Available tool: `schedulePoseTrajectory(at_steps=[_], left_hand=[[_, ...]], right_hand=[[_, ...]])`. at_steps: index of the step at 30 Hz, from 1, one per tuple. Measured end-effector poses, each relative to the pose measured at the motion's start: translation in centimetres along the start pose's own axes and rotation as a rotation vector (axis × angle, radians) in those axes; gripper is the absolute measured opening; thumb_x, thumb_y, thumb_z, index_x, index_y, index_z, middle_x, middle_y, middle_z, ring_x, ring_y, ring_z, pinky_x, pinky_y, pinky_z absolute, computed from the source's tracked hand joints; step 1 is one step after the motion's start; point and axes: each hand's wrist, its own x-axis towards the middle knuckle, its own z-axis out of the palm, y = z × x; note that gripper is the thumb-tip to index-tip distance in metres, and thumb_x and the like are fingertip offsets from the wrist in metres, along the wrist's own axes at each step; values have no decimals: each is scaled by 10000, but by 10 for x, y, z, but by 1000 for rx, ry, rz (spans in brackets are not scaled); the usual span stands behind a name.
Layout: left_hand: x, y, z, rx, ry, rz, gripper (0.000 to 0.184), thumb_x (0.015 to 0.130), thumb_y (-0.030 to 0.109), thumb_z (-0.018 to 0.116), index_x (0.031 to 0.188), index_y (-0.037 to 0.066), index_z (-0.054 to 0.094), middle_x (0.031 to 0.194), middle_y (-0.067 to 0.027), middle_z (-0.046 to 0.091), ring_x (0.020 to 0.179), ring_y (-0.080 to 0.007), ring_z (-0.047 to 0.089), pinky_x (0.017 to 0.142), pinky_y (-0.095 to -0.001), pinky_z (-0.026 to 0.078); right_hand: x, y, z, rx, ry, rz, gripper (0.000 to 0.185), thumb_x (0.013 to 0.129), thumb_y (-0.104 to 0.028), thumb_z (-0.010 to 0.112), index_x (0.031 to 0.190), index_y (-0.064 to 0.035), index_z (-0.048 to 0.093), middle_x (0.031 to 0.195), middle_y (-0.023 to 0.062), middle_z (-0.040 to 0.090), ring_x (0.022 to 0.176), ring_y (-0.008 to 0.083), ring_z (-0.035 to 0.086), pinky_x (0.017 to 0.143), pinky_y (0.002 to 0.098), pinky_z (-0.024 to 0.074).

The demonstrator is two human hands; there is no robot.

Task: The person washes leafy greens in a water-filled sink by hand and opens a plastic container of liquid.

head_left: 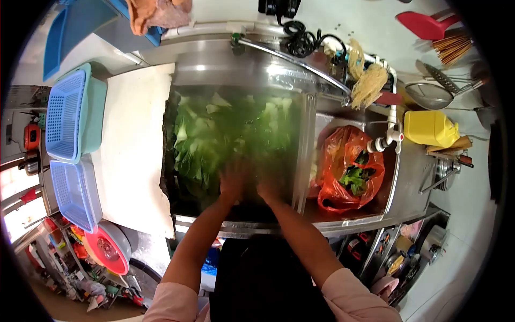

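Leafy greens (pixel 196 150) float and lie under cloudy green water in the large steel sink basin (pixel 303 161). Both my hands reach into the water near its front side. My left hand (pixel 232 181) is under the surface beside the leaves, its fingers spread and blurred by the water. A little to its right, my right hand (pixel 264 188) is dipped in as well; the murky water hides its fingers. In the smaller basin on the right sits a red plastic bag (pixel 332 177) with dark green leaves (pixel 354 180) showing in its opening.
A white board (pixel 134 145) covers the counter on the left, beside blue and green baskets (pixel 67 115). A long metal faucet pipe (pixel 300 61) spans the back of the sink. A white tap (pixel 398 136) and a yellow jug (pixel 429 129) stand at the right.
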Motion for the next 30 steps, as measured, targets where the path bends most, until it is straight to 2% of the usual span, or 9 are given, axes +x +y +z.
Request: schedulePoseTrajectory(at_steps=[2,3,6,9,11,15,21,24,30], left_hand=[[3,-4,-20,-87,-156,-14,902,804,242,648,1510,259,86,1568,-85,87,1395,-423,171,1042,-651,237],[-1,-1,-26,-94,-52,-40,786,793,243,667,1463,213,259,1504,-95,261,1340,-407,285,1052,-615,256],[-11,6,-54,-264,225,-53,512,804,194,666,1289,153,508,1300,-98,503,1182,-362,462,1018,-535,334],[5,9,-61,-503,271,-27,240,831,148,652,1069,124,637,1029,-77,612,985,-304,553,865,-458,446],[26,20,-41,-641,339,-91,176,846,129,644,1022,127,645,945,-78,607,906,-295,561,752,-448,469],[61,34,-28,-662,389,-12,144,855,148,655,998,138,646,928,-90,582,877,-303,561,643,-467,495],[78,48,-58,-454,454,91,209,846,181,671,1048,148,629,1021,-109,542,911,-323,562,688,-488,520],[82,51,-74,-396,277,61,190,852,202,658,1035,165,621,1033,-87,543,938,-328,555,678,-496,516],[90,47,-73,-359,304,192,102,854,189,637,954,184,622,965,-23,533,924,-288,548,593,-466,491]], right_hand=[[4,-5,-13,45,-159,40,480,828,-53,615,1273,-30,435,1207,244,465,988,439,527,778,535,489],[-2,-12,-23,12,-171,54,455,833,-62,612,1257,-24,452,1198,241,477,988,431,533,787,527,491],[-19,-25,-43,19,-165,101,387,845,-90,604,1210,-8,501,1159,229,517,979,409,552,808,505,494],[-44,-16,-48,163,-94,129,351,854,-117,605,1175,2,530,1105,219,552,948,390,572,809,492,496],[-59,-10,-48,167,0,89,354,855,-130,609,1173,7,532,1080,219,564,927,381,585,801,490,497],[-78,-13,-73,267,-151,166,369,869,-153,610,1193,1,523,1083,221,557,924,376,593,761,500,503],[-90,-21,-91,368,-197,196,302,878,-167,612,1128,-18,532,1033,205,565,879,377,600,699,499,504],[-91,-16,-89,356,-164,144,330,869,-169,617,1149,-22,524,1003,195,584,860,377,609,715,502,508],[-91,-8,-99,390,-257,246,403,867,-203,611,1210,-20,505,1035,205,618,896,377,628,761,491,516]])
